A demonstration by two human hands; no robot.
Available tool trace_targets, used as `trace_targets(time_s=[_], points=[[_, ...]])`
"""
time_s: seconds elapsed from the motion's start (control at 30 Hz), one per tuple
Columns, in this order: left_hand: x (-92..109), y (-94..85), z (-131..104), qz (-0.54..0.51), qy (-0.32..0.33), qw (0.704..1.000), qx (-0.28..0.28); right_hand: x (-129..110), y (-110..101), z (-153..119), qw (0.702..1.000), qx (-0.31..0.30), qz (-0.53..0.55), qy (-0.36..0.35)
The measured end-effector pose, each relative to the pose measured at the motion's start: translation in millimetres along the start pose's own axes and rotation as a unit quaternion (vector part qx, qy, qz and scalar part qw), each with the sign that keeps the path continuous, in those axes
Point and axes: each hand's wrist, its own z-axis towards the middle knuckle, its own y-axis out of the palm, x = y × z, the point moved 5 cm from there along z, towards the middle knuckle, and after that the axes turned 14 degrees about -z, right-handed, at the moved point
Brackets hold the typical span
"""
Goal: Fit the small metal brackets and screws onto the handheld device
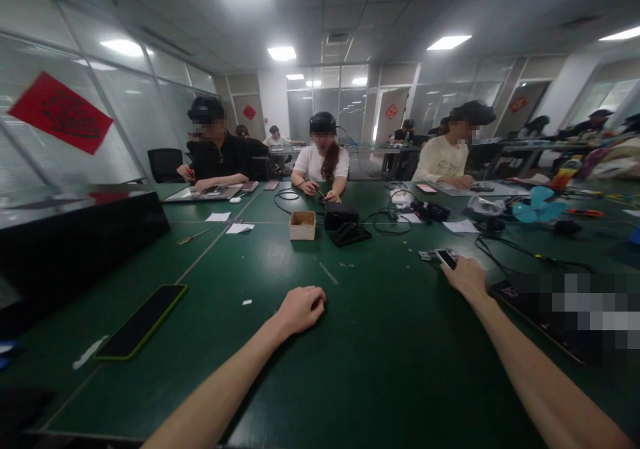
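Note:
My left hand (303, 309) rests on the green table, fingers curled into a loose fist, with nothing showing in it. A small scrap of white paper (247, 302) lies to its left. Farther right, my right hand (466, 277) is closed on a small white device with a dark screen (447, 259); the fingers partly cover it. Just beyond that device are some small clear or grey pieces (427, 255), too small to make out. Beside my right forearm lies a black tablet-like slab (543, 322), part of it blurred out.
A phone with a green edge (143, 322) lies at left. Ahead stand a small wooden box (303, 227) and a black box (341, 215). Cables (530, 252) and a blue fan blade (539, 205) are at right. Several people sit across the table, one handling a thin tool (320, 192).

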Motion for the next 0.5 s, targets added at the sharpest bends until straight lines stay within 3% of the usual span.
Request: trace_targets(time_s=[0.23, 0.5], points=[[-2.7, 2.2, 0.7, -0.005, -0.001, 1.0, -0.003, 4.0, -1.3, -1.9, 0.999, -0.027, 0.01, 0.025], [-1.0, 0.9, -0.1, -0.008, -0.005, 1.0, -0.006, 2.3, -14.1, -6.6, 0.999, 0.027, 0.021, 0.031]])
